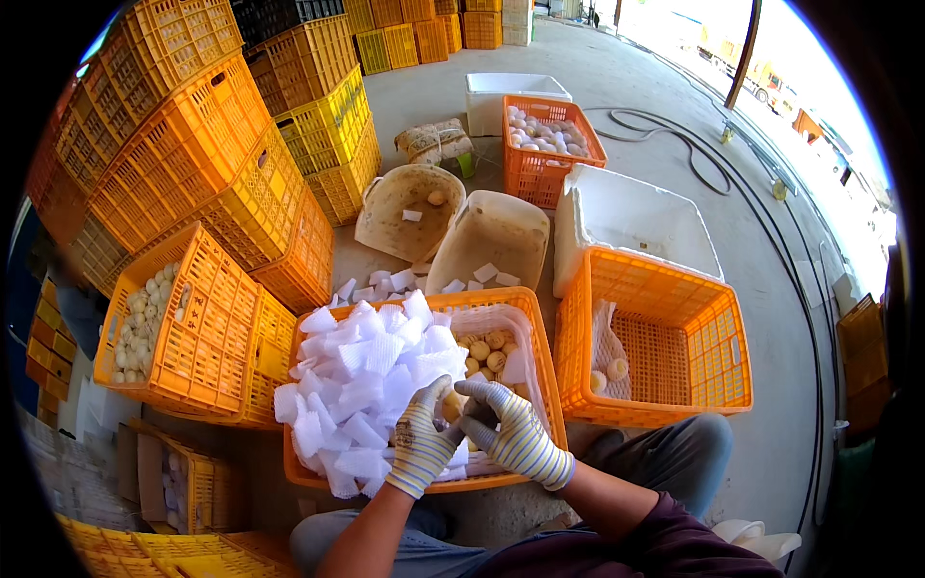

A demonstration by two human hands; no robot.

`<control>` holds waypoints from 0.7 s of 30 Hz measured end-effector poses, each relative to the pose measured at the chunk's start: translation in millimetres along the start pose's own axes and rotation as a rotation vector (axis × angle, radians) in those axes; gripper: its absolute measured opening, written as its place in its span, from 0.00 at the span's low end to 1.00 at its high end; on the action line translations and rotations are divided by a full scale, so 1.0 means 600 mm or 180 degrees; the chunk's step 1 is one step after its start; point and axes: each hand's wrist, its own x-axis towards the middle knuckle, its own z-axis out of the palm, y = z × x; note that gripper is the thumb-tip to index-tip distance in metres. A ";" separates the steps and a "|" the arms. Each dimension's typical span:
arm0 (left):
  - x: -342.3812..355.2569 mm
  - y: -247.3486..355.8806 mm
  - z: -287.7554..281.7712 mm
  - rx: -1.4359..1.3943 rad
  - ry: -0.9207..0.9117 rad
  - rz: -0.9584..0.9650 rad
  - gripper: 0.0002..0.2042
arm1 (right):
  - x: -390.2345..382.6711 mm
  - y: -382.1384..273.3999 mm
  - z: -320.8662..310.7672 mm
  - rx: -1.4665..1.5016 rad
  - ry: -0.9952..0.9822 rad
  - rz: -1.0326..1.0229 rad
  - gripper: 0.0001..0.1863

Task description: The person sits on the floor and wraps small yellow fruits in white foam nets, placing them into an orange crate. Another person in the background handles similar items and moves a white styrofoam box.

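A seated person in blue jeans (665, 467) and dark maroon sleeves (665, 535) is working over a rectangular orange plastic basket (544, 366) standing close in front; the clock directions here are treating this basket as the centre. The left hand (421, 445), wearing a striped knit glove with a greyish palm, is reaching in from between six and seven o'clock, its grip curling around a round, pale yellow fruit (451, 405). The right hand (515, 433), wearing a matching glove, is reaching in from four o'clock, its fingers resting bent just beside the fruit; I cannot tell whether that grip is holding anything.

In the basket, a tall heap of white foam-net sleeves (366, 385) is filling the nine o'clock side, while loose yellow-brown round fruits (496, 361) are lying toward two o'clock.

Beyond, on the grey concrete floor (424, 96), two stained beige plastic tubs (491, 231) are sitting between twelve and one. An orange crate of pale wrapped rounds (540, 178) is standing at one. Between two and three, another orange crate (665, 409) is holding a netted sheet and two round fruits. Stacked orange and yellow crates (193, 164) are towering between ten and eleven.
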 end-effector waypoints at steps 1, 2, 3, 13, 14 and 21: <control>-0.004 -0.011 0.005 -0.0190 0.0159 -0.0057 0.32 | -0.002 0.014 0.000 0.0504 0.0065 0.0158 0.25; -0.006 -0.020 0.010 -0.0375 0.0319 -0.0087 0.32 | -0.004 0.029 -0.005 0.0997 0.0165 0.0292 0.26; -0.011 -0.022 0.013 -0.0278 0.0380 -0.0031 0.31 | -0.009 0.048 -0.012 0.0935 0.0272 0.0375 0.28; -0.044 0.007 0.017 -0.0126 -0.0033 0.0398 0.33 | 0.015 0.129 -0.182 0.0730 0.1291 0.0911 0.28; -0.039 0.006 0.007 -0.0105 0.0073 0.0363 0.30 | 0.024 0.169 -0.245 0.0447 0.1604 0.0927 0.27; -0.018 -0.049 -0.010 -0.0096 0.0103 -0.0297 0.24 | -0.048 0.486 -0.477 -0.2709 -0.0789 0.4093 0.33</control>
